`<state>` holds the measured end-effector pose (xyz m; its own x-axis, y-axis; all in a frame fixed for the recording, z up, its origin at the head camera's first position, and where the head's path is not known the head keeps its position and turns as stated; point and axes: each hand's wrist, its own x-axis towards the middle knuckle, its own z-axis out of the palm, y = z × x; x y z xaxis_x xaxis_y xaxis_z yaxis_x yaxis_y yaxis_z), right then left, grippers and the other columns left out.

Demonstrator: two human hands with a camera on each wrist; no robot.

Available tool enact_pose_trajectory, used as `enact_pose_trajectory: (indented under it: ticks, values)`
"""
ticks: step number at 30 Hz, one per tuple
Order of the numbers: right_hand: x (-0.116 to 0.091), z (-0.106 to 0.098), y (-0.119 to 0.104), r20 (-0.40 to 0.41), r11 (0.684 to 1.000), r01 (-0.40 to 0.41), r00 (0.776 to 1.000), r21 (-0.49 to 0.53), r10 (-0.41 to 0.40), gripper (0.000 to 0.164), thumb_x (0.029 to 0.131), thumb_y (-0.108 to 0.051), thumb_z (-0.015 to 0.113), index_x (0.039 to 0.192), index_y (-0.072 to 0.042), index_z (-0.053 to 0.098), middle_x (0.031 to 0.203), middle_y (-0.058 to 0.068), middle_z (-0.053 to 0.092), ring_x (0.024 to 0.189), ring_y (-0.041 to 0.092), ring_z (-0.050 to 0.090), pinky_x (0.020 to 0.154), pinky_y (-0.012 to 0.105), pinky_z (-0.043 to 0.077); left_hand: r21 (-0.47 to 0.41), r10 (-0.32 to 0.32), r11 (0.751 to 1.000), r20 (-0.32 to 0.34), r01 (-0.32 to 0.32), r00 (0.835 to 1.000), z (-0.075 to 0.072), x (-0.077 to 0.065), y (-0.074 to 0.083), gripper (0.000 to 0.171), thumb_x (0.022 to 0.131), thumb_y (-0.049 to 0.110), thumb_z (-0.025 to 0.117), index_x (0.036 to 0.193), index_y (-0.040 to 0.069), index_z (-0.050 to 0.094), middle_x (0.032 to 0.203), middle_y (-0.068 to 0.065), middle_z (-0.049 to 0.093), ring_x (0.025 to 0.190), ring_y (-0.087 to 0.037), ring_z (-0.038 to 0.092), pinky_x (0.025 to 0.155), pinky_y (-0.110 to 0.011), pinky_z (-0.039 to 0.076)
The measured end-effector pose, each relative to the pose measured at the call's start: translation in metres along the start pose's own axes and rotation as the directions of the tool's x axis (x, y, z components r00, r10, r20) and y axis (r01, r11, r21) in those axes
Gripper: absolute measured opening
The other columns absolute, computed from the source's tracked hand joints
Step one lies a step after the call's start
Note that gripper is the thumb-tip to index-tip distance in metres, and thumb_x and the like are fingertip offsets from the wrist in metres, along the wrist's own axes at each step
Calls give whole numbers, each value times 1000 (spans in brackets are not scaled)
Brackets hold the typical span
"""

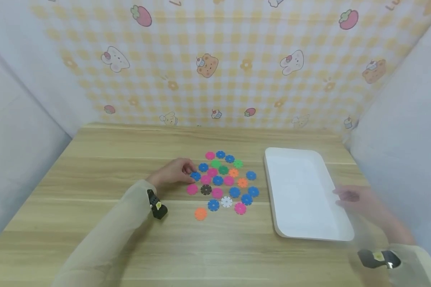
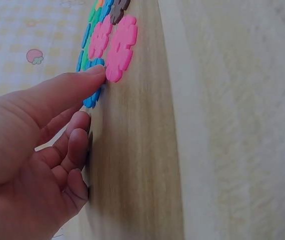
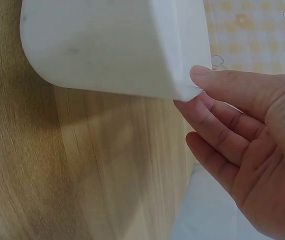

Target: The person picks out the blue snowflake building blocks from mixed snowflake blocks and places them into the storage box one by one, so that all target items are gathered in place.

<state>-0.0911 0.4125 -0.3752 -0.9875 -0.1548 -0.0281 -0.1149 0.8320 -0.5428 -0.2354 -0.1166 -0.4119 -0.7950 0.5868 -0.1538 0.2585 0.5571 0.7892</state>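
My left hand [image 1: 173,171] is at the left edge of a loose group of flat, notched plastic snowflake discs. Its thumb and forefinger pinch a blue snowflake disc [image 1: 195,175]; in the left wrist view the thumb partly hides this blue disc [image 2: 92,98], and the other fingers curl loosely over the wood. Just beside it lies a pink disc [image 2: 121,49]. On the right, my right hand [image 1: 360,203] grips the long side of a shallow white tray [image 1: 305,195]. The right wrist view shows the thumb over the tray's rim [image 3: 188,92] and fingers beneath.
Several more discs are spread flat on the wooden table [image 1: 165,251], among them a black disc [image 1: 206,189], a white disc [image 1: 226,201] and, nearest the front, an orange disc [image 1: 200,214]. A patterned yellow-checked cloth [image 1: 215,87] hangs behind, with white walls at both sides.
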Motion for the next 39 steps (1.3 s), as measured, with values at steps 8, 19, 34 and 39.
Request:
enact_pose_trajectory:
  ticks: [8, 19, 34, 39]
  values:
    - [0, 2, 3, -8, 1000, 5, 1000, 28, -5, 32, 81, -9, 68, 108, 7, 60, 102, 24, 62, 81, -13, 50, 67, 16, 47, -77, 4, 997, -5, -5, 1000, 1, 1, 1, 29, 77, 5, 71, 101, 2, 56, 95, -11, 55, 87, -22, 53, 79, -32, 46]
    - [-2, 3, 1, -7, 1000, -7, 1000, 28, 7, 32, 82, -9, 67, 109, 7, 60, 105, 26, 60, 82, -14, 49, 68, 16, 47, -89, 56, 994, 0, -55, 998, -7, 4, 16, 20, 87, 1, 56, 107, 2, 56, 102, -9, 58, 96, -23, 53, 84, -35, 46]
    - [-3, 4, 0, -4, 999, -40, 999, 28, 40, 38, 82, -12, 68, 112, 9, 58, 104, 27, 61, 80, -13, 50, 67, 17, 48, -97, 201, 977, 106, -191, 974, 18, 46, 90, 18, 86, 4, 60, 104, 3, 59, 98, -6, 60, 94, -18, 56, 83, -27, 47]
    - [-4, 2, -2, 7, 997, -63, 998, 33, 63, 40, 83, -15, 67, 115, 7, 57, 106, 26, 60, 82, -13, 49, 69, 17, 48, -125, 262, 961, 150, -245, 953, 38, 65, 109, 17, 86, 2, 61, 103, 2, 60, 96, -5, 61, 91, -16, 57, 82, -23, 47]
